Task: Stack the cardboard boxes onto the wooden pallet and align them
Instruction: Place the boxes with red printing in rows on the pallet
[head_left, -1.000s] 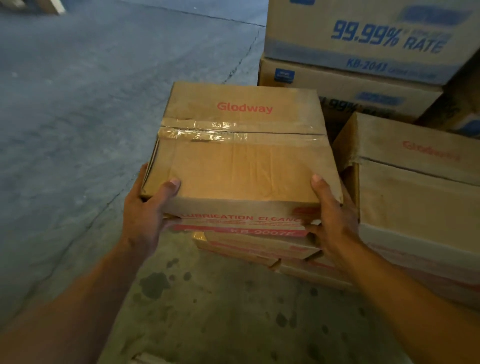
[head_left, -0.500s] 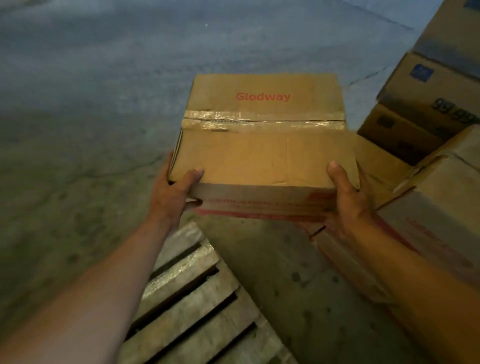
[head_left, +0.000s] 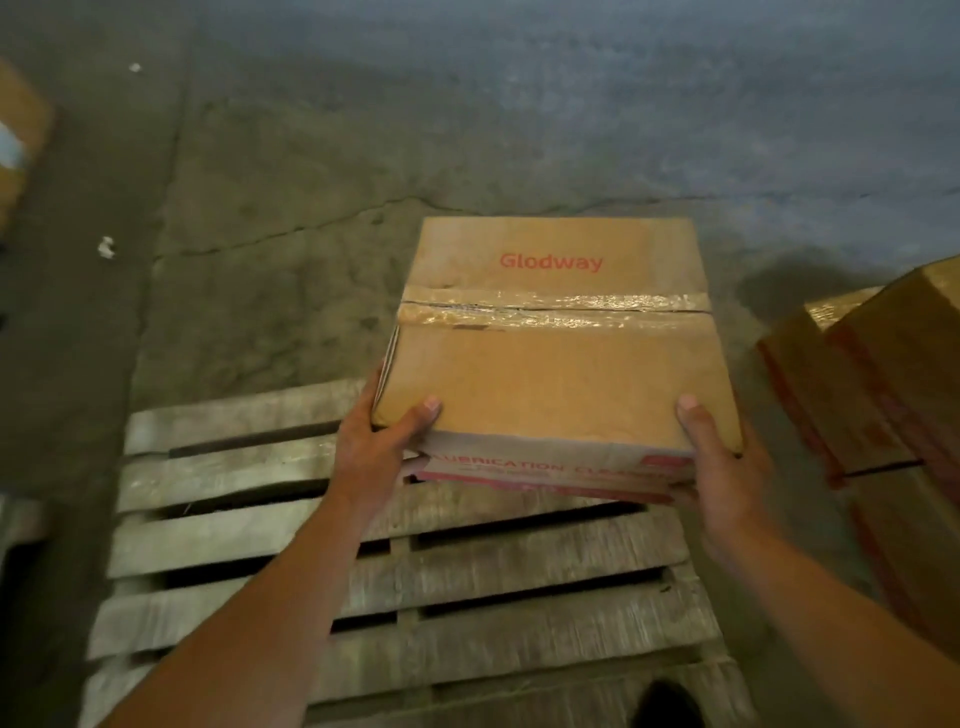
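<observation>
A second ago the cardboard box (head_left: 558, 353) was held up against the stacks of other cartons; half a second ago only a corner of the wooden pallet (head_left: 519, 577) showed at the lower left of the frame. Now the view has swung round so that the pallet fills the lower half of the frame, bare slats from left to right, and the box hangs over its far right part, upper centre-right of the frame. The left hand (head_left: 376, 447) clamps the near left corner, thumb on the top face and fingers wrapped under; the right hand (head_left: 719, 467) does the same at the near right corner, so both are closed firmly on the box, much as they were before. Whether the box's base touches the slats cannot be told; its far half seems to reach past the pallet's far edge, over the concrete floor (head_left: 311, 234). The remaining cartons (head_left: 883, 395) have slid to the right edge of the frame. By my reading the carry is nearly done: this looks to be the first box down, and it should be drawn nearer and squared to a corner.
</observation>
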